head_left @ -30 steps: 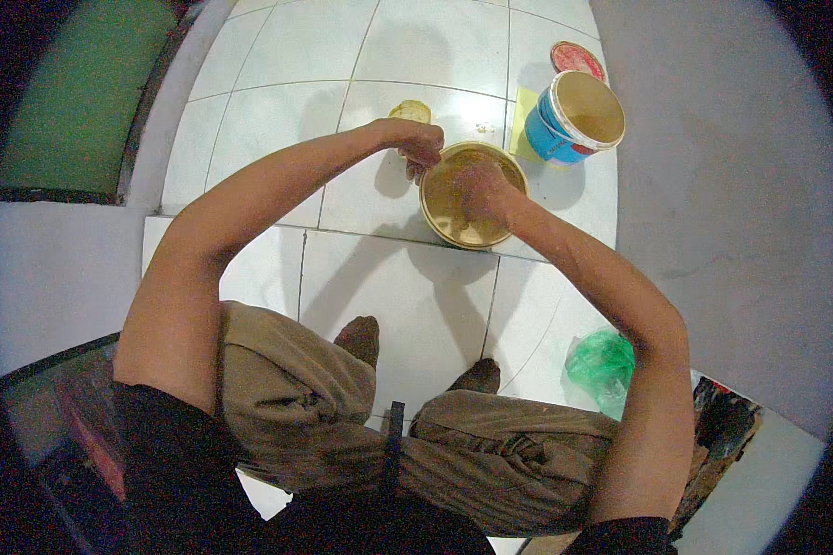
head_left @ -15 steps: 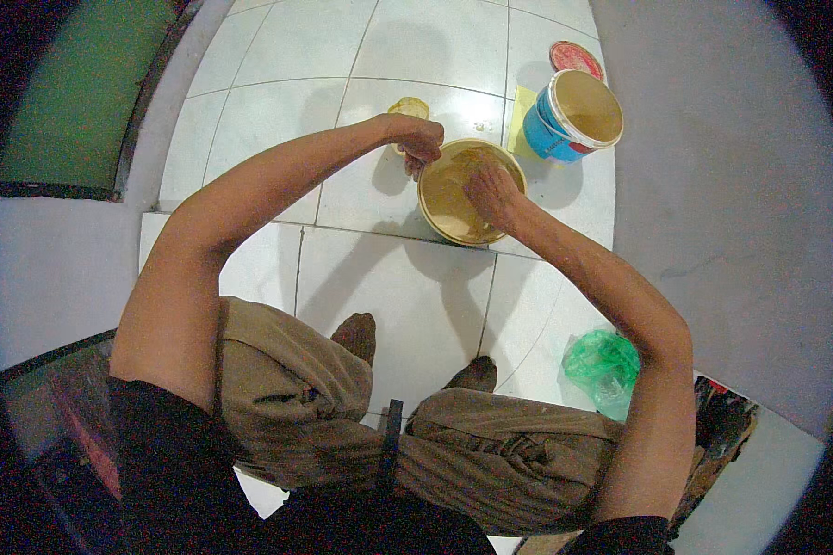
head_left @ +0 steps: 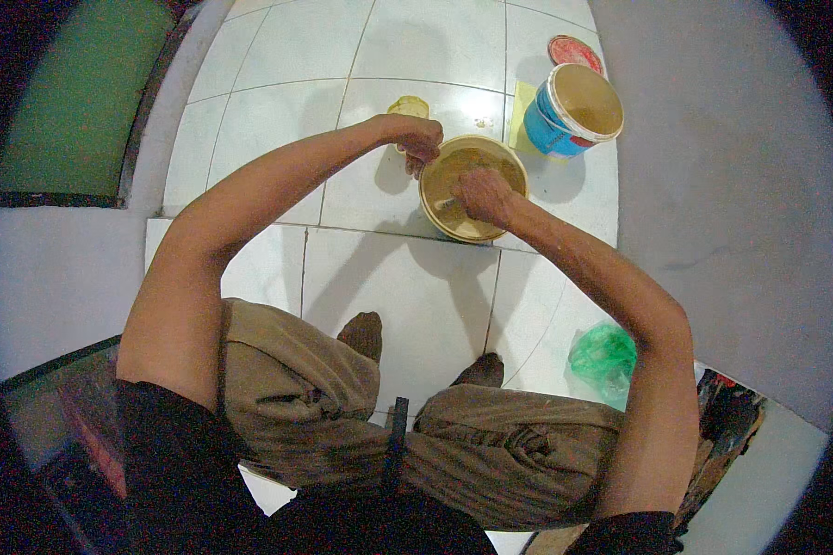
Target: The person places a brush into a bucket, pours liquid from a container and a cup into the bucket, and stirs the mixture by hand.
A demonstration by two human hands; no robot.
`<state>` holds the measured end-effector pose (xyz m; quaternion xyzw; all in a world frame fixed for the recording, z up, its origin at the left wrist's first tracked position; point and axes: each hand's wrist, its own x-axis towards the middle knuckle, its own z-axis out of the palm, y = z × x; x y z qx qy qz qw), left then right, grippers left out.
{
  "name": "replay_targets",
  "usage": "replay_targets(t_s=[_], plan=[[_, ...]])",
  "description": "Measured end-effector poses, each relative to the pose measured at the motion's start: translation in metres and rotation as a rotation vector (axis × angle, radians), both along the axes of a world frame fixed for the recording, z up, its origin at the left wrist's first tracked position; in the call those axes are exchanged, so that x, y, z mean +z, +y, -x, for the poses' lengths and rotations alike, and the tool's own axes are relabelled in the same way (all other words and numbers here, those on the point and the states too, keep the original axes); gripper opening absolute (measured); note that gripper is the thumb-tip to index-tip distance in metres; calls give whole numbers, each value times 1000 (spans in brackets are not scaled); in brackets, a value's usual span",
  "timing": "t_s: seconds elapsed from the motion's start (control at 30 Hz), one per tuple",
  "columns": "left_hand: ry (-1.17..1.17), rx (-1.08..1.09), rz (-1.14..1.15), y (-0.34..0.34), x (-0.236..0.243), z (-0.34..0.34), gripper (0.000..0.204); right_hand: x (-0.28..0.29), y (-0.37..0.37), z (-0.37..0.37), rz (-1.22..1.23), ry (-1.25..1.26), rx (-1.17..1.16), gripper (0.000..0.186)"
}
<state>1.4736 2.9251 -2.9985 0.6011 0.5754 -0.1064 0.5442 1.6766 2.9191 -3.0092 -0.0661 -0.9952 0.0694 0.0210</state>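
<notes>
A round cream bucket (head_left: 474, 157) stands on the white tiles in front of me, its inside coated tan. My left hand (head_left: 421, 143) is closed at the bucket's left rim and appears to grip it. Inside the opening, my right hand (head_left: 486, 196) is curled round something. A small pale bit shows beside its fingers, but I cannot make out what it is. Just beyond my left hand sits a yellowish cup-like container (head_left: 408, 106), partly hidden by that hand.
A blue tub (head_left: 551, 128) with a tan inside stands at the far right, with a red-and-white lid (head_left: 576, 54) behind it and a yellow sheet (head_left: 522, 111) beside it. A green plastic bag (head_left: 603, 363) lies near my right elbow. Grey wall (head_left: 713, 185) rises on the right.
My right hand has shifted slightly left inside the bucket and its fingers look more curled. My left hand stays at the rim.
</notes>
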Motion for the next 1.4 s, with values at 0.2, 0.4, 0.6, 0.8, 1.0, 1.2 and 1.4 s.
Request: replay_targets(t_s=[0.2, 0.4, 0.6, 0.8, 1.0, 1.2, 1.4], plan=[[38, -18, -33, -2, -1, 0, 29, -17, 11, 12, -92, -311, -117, 10], [102, -103, -114, -1, 11, -4, 31, -30, 22, 7, 6, -105, -284, 11], [61, -96, -88, 3, -6, 4, 31, -38, 28, 6, -268, -45, -113, 11], [112, -157, -151, -2, -14, 7, 27, -29, 21, 11, -201, -347, 14, 14], [-44, 54, 1, 5, -6, -1, 48, -78, 47, -7, -355, 82, -59, 15], [25, -57, -19, 6, -18, 3, 28, -99, 38, -16, -376, 40, -106, 18], [80, -68, -41, -3, -2, -3, 23, -89, 15, -7, -19, -456, -526, 19]])
